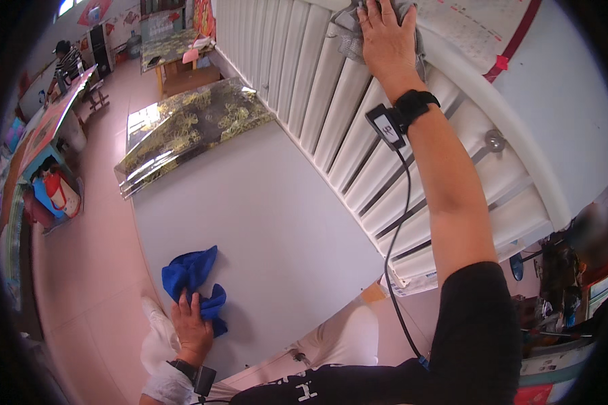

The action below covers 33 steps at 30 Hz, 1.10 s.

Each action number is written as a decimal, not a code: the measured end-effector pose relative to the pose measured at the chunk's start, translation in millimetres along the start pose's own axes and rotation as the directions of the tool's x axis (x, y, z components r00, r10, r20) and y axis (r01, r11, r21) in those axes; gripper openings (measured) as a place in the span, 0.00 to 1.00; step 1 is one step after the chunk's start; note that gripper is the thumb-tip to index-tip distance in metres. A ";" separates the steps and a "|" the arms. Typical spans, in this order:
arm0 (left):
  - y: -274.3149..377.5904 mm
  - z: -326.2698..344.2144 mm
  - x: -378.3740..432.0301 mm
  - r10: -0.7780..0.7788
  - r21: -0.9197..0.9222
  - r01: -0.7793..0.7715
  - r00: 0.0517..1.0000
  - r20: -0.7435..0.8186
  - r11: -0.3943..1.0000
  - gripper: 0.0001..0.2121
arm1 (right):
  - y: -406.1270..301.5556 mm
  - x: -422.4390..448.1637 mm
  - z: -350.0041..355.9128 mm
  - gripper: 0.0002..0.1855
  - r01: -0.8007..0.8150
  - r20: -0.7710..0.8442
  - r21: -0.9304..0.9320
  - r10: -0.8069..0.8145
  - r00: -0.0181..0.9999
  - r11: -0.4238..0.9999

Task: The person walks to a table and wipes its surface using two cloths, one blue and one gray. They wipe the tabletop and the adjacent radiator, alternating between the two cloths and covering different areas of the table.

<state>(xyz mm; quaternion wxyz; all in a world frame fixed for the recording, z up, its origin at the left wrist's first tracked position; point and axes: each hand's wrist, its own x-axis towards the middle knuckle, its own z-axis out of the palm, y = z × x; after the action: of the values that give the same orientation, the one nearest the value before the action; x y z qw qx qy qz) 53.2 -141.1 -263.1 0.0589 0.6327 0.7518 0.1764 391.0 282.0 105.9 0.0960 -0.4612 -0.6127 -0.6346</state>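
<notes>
My left hand (191,326) rests at the near left of a pale tabletop (263,202), its fingers on a crumpled blue cloth (187,271) that it holds. Stretched far forward, my right hand (389,48) presses a grey cloth (348,35) against the top of a white radiator (329,96). The radiator's slats run along the right side of the table. A patterned clear-and-gold plastic table cover (197,129) is folded back over the table's far end. Both wrists carry black straps with small devices, and a white sleeve or cloth (159,339) surrounds the left forearm.
A cable (403,217) hangs from the right wrist device across the radiator. A round metal knob (495,140) sits on the radiator front. Beyond stands another covered table (169,48) with a pink dustpan-like object (190,54). At far left, a person (68,61) is beside a long counter (50,121).
</notes>
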 end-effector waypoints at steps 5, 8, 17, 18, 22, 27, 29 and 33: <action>4.0 -4.4 0.3 -0.053 0.039 0.050 0.996 0.070 0.998 0.30 | -80.5 -42.2 31.3 0.26 0.148 0.116 0.122 -0.162 0.980 0.981; 6.1 -6.4 0.7 -0.067 0.068 0.061 0.994 0.088 0.996 0.31 | -137.1 -88.4 58.0 0.25 0.250 0.102 0.190 -0.272 0.957 0.949; 1.4 -6.4 2.2 -0.051 0.035 0.047 0.988 0.143 0.998 0.31 | -245.9 -203.2 92.4 0.25 0.565 0.246 0.308 -0.638 0.729 0.765; 1.1 -5.8 2.0 -0.054 0.031 0.050 0.988 0.147 0.998 0.31 | -247.9 -203.6 94.7 0.25 0.579 0.277 0.340 -0.667 0.692 0.741; 0.8 -4.9 1.9 -0.040 0.045 0.034 0.990 0.137 0.998 0.31 | -236.9 -168.2 100.9 0.24 0.616 0.247 0.306 -0.685 0.685 0.726; 2.1 -6.5 1.5 -0.064 0.037 0.059 0.987 0.151 0.998 0.32 | -179.4 -49.5 97.5 0.24 0.458 0.138 0.188 -0.485 0.863 0.869; 3.0 -6.2 1.2 -0.064 0.040 0.059 0.988 0.144 0.997 0.32 | -144.4 9.3 94.5 0.25 0.288 0.050 0.146 -0.298 0.953 0.946; 1.9 -3.3 0.2 -0.069 0.042 0.064 0.987 0.145 0.997 0.32 | -94.8 85.5 83.7 0.31 0.046 0.032 -0.013 -0.046 0.998 0.999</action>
<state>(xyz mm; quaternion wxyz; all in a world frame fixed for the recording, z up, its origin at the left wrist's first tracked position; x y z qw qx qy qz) 53.9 -141.3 -259.3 0.1080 0.6194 0.7693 0.1133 317.4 414.3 86.0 0.0686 -0.4576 -0.6201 -0.6336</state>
